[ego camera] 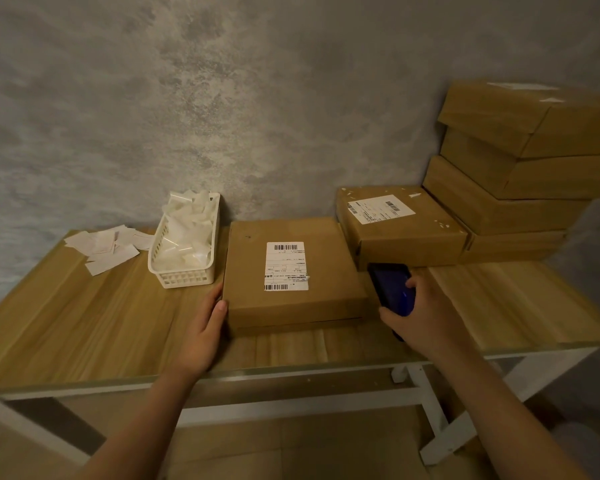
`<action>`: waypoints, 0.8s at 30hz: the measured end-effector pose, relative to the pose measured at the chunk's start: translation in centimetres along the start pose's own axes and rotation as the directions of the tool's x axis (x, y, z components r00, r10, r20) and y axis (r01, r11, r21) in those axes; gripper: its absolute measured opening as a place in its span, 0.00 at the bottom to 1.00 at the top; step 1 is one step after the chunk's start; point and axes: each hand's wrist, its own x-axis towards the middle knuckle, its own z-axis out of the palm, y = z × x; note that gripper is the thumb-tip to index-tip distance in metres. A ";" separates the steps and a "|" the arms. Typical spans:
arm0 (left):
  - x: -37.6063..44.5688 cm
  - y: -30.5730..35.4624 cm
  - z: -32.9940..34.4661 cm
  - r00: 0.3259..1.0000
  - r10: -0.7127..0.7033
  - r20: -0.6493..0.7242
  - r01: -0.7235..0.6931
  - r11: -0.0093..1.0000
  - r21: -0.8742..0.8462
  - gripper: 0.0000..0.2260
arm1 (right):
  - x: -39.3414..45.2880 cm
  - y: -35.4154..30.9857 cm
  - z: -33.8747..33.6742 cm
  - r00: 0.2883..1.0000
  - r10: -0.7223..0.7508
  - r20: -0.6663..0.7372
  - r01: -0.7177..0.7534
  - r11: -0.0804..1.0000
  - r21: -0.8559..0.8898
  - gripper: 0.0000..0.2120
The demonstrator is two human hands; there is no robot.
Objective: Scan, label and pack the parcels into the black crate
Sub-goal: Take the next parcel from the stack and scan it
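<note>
Parcels point(293, 271): six; left hand point(205, 327) touches one, right hand point(426, 317) grips scanner point(392, 289).

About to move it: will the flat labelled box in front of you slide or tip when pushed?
The box is low and wide, lying flat, so it should slide, not tip. Its cardboard looks stiff. The left hand rests against its side; the smooth wooden table probably offers little grip.

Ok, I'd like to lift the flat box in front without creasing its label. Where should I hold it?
Probably by its two short side edges, one hand from each side. The box lies flat with the label centred on top, so the sides are clear. The left hand already rests on the left edge; the right hand holds a dark scanner and would need freeing.
</note>
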 end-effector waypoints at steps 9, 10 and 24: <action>-0.2 0.2 0.1 0.999 -0.019 -0.026 0.020 1.000 0.022 0.28 | 0.8 5.0 4.4 1.000 0.015 -0.002 -0.015 0.998 -0.055 0.34; -0.2 0.0 0.0 0.999 -0.025 -0.025 0.025 1.000 0.019 0.28 | 0.9 5.1 4.6 1.000 0.014 0.003 -0.014 0.999 -0.050 0.34; -2.6 2.8 0.6 0.973 0.052 -0.226 -0.002 0.976 0.217 0.14 | 1.1 0.3 1.5 0.976 -0.196 -0.097 0.197 0.980 0.001 0.19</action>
